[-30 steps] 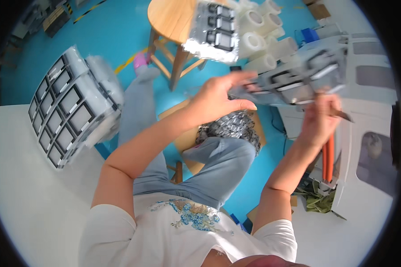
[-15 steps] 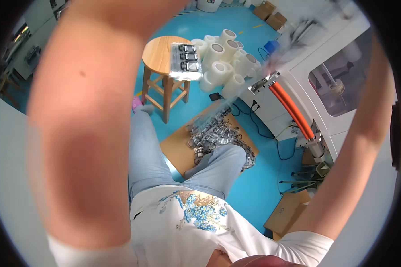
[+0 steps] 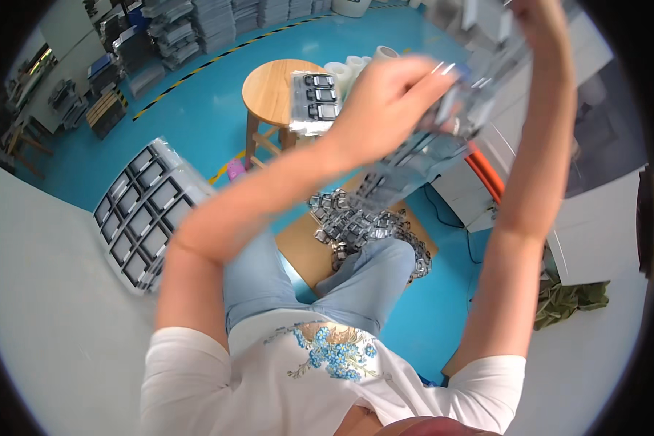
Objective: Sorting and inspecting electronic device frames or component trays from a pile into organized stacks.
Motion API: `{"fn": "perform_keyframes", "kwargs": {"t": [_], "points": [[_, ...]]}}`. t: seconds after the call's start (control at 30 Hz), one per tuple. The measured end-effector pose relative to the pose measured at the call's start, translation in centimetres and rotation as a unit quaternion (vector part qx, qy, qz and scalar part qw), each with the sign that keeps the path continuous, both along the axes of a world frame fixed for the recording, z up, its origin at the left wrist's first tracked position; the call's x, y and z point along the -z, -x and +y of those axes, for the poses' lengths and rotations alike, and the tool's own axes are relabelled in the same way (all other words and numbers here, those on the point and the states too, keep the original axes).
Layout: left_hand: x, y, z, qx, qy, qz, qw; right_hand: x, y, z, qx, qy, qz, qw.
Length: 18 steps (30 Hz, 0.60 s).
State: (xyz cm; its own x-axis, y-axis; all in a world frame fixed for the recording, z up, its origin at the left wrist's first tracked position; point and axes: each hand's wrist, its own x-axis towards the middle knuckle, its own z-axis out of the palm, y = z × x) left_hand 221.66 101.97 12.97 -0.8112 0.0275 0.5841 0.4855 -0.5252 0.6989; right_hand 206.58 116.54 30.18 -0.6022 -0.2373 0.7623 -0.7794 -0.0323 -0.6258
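Note:
A clear plastic sheet (image 3: 403, 171) carrying grey and dark parts hangs in front of me, blurred by motion. My left hand (image 3: 392, 98) is closed on its side, thumb and fingers pinched near the middle of the sheet. Higher up and to the right, my right hand (image 3: 543, 25) is curled at the sheet's top; its fingers are partly cut off by the picture's edge. Below the sheet, a heap of small clear-and-black pieces (image 3: 356, 225) lies on brown cardboard (image 3: 298, 251) by my legs.
A wooden stool (image 3: 269, 91) bears a clear pack with three black-framed parts (image 3: 321, 96). A stack of clear packs with black frames (image 3: 142, 211) stands at left. White film rolls (image 3: 386, 53) are behind the stool. A white machine with an orange roller (image 3: 485, 171) is at right.
My left arm has swung from close before the camera toward the right, onto the sheet. The right arm has moved left. The stack at left, hidden before, now shows.

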Motion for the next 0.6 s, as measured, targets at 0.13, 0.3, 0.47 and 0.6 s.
{"fn": "perform_keyframes", "kwargs": {"t": [0.13,0.3,0.47,0.6], "points": [[14.0,-0.1,-3.7,-0.071,0.051,-0.171,0.981,16.7,4.9,-5.1,0.015,-0.116,-0.130,0.985],[24.5,2.9,-5.1,-0.188,-0.008,-0.247,0.951,31.1,11.0,-9.5,0.024,-0.139,-0.312,0.940],[28.1,5.9,-6.3,-0.233,0.090,-0.298,0.921,39.8,15.6,-10.2,0.034,-0.158,-0.411,0.897],[29.5,7.8,-6.3,-0.220,0.054,-0.281,0.933,43.3,17.7,-10.5,0.017,-0.158,-0.311,0.937]]}}
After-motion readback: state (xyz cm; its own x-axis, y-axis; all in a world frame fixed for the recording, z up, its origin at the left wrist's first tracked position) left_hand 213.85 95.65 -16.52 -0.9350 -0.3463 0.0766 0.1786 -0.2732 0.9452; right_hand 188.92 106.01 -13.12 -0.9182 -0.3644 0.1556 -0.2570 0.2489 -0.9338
